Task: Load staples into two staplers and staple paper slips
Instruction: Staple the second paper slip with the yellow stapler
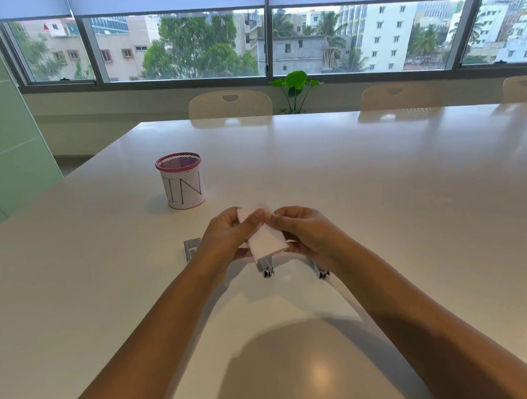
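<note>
Both my hands hold a white paper slip above the middle of the white table. My left hand grips its left side and my right hand pinches its top right edge. Just below the slip, the metal end of one stapler lies on the table. A second stapler pokes out under my right wrist. A small grey staple box lies left of my left hand, partly hidden by it.
A red mesh cup wrapped in paper marked "IN" stands at the back left of my hands. Cream chairs line the table's far edge, with a green plant and windows behind.
</note>
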### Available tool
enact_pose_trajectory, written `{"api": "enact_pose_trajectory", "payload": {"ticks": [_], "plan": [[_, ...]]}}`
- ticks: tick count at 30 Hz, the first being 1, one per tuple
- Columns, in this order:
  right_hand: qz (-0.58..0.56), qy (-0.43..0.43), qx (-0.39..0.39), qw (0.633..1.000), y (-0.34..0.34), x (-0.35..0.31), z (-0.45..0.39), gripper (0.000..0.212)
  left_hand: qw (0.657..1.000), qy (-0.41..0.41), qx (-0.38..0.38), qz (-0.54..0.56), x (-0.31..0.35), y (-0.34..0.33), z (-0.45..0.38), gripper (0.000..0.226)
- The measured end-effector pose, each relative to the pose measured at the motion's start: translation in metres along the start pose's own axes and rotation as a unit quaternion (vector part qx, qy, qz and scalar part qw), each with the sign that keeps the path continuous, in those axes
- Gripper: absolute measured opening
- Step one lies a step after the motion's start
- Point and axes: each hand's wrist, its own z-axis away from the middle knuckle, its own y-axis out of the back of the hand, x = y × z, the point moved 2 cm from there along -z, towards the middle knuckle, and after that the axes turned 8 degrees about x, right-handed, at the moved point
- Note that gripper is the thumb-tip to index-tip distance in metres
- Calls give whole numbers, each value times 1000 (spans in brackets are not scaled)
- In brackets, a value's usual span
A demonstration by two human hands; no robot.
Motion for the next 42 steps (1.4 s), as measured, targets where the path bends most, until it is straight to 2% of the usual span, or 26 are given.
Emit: {"api": "enact_pose_trajectory", "payload": {"ticks": [3,7,12,17,22,29,34,38,42], "plan": [[115,21,-22,993,-8,1,6,19,996,-48,29,-65,5,5,-3,10],[206,70,3,976,-11,-3,10,18,986,-77,16,-145,5,7,-6,9],[240,118,36,963,-8,-2,7,25,987,-64,17,-146,5,11,-8,11],[204,143,48,967,-5,-7,4,19,986,-96,61,-126,8,11,-7,12],[165,134,61,975,4,-11,1,10,990,-78,110,-44,6,13,-10,15],[80,104,113,985,17,-13,-2,16,997,-46,61,2,2,10,-12,11],[45,120,147,981,20,-11,-5,23,992,-70,12,-100,-1,8,-9,9],[52,140,104,983,9,-8,-3,29,979,-116,31,-166,1,6,-5,12],[45,170,70,982,0,-6,0,28,976,-144,37,-157,5,1,-1,16]]}}
